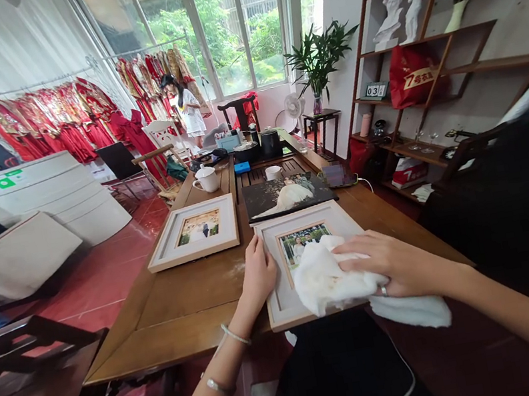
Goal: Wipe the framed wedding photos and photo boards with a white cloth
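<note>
A picture frame with a pale wooden border and a white mat lies at the table's near edge, a photo of people inside it. My left hand grips its left side, fingers closed around the edge. Bunched in my right hand is a white cloth, pressed on the lower right of the frame and covering part of the photo. One end of the cloth hangs past the near edge. Behind the frame lies a dark photo panel showing a white gown. To the left rests a second picture frame.
On the wooden table stand a white teapot, a white cup, a blue box and a dark kettle. A person stands near the clothes racks. Someone in black sits close on my right. Shelves line the right wall.
</note>
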Motion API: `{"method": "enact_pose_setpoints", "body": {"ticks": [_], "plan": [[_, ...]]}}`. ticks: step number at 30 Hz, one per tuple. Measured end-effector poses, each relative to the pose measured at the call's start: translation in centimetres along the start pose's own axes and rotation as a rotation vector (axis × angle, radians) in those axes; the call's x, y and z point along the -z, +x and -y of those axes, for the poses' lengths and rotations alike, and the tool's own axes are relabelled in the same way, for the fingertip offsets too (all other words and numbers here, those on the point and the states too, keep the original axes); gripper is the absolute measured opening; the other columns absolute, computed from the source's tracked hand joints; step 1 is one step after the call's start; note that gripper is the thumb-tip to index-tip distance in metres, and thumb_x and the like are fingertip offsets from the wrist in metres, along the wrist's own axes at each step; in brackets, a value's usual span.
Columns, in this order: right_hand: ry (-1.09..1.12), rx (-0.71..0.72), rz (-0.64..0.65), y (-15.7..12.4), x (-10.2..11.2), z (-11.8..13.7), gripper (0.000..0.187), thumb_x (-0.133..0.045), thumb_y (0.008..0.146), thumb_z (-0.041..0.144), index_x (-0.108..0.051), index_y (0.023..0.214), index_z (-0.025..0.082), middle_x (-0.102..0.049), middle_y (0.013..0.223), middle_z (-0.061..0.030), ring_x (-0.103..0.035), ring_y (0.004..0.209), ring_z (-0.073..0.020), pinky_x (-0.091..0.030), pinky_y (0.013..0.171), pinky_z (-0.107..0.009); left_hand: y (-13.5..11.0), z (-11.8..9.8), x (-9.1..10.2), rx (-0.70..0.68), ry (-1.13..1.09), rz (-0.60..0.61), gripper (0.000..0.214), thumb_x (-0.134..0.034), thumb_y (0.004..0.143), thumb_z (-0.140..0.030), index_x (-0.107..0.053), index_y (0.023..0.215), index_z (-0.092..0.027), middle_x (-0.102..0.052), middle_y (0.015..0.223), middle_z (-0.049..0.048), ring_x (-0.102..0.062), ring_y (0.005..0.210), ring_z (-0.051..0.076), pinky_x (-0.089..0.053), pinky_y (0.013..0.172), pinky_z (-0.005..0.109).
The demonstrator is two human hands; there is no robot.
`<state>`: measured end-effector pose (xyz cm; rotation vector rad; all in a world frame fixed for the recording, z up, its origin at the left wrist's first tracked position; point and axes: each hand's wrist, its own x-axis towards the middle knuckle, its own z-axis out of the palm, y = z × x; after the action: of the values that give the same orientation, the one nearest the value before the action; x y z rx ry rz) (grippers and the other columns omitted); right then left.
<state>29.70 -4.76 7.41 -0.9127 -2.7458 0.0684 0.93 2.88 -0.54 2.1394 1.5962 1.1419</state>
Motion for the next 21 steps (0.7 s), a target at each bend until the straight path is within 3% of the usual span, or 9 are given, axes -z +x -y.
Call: {"method": "enact_pose_setpoints", "body": {"ticks": [5, 12, 17, 21], "plan": [[-0.177, -0.126, -0.031, 2.0, -1.3, -1.4, 0.053, -0.061, 0.073, 0.013, -0.059, 0.125, 0.025, -0.056, 0.135, -0.0137, -0.050, 0.122, -0.0323, -0.042, 0.092, -0.048, 0.0, -0.2, 0.0, 0.031, 0.036, 0.024, 0.050, -0.045, 0.084, -0.013, -0.051, 0.133, -0.004, -0.047, 0.142, 0.0224, -0.041, 0.136, 0.030, -0.031, 0.117, 0.046], [-0.351, -0.364, -0.122, 6.8, -2.4, -5.1, 0.050, -0.061, 0.079, 0.019, -0.057, 0.128, 0.022, -0.055, 0.134, -0.0152, -0.048, 0.120, -0.0334, -0.040, 0.093, -0.047, -0.1, 0.1, -0.1, 0.005, 0.009, -0.002, 0.049, -0.046, 0.083, -0.013, -0.052, 0.132, -0.009, -0.050, 0.140, 0.0190, -0.042, 0.136, 0.030, -0.033, 0.116, 0.047], [-0.278, -0.528, -0.180, 10.4, -3.0, -5.9, 0.045, -0.057, 0.085, 0.032, -0.055, 0.129, 0.022, -0.059, 0.119, -0.0150, -0.054, 0.108, -0.0315, -0.044, 0.084, -0.041, -0.1, -0.2, 0.0, -0.012, 0.029, -0.009, 0.050, -0.044, 0.083, -0.011, -0.052, 0.133, -0.009, -0.051, 0.140, 0.0188, -0.043, 0.135, 0.029, -0.033, 0.115, 0.048], [-0.126, -0.520, -0.119, 11.8, -2.8, -4.9, 0.069, -0.057, 0.085, 0.053, -0.039, 0.145, 0.026, -0.055, 0.116, -0.0146, -0.055, 0.105, -0.0327, -0.045, 0.085, -0.042, 0.0, -0.7, 0.1, -0.019, 0.060, 0.010, 0.051, -0.041, 0.083, -0.007, -0.049, 0.134, -0.005, -0.049, 0.141, 0.0217, -0.042, 0.136, 0.029, -0.032, 0.116, 0.048]]}}
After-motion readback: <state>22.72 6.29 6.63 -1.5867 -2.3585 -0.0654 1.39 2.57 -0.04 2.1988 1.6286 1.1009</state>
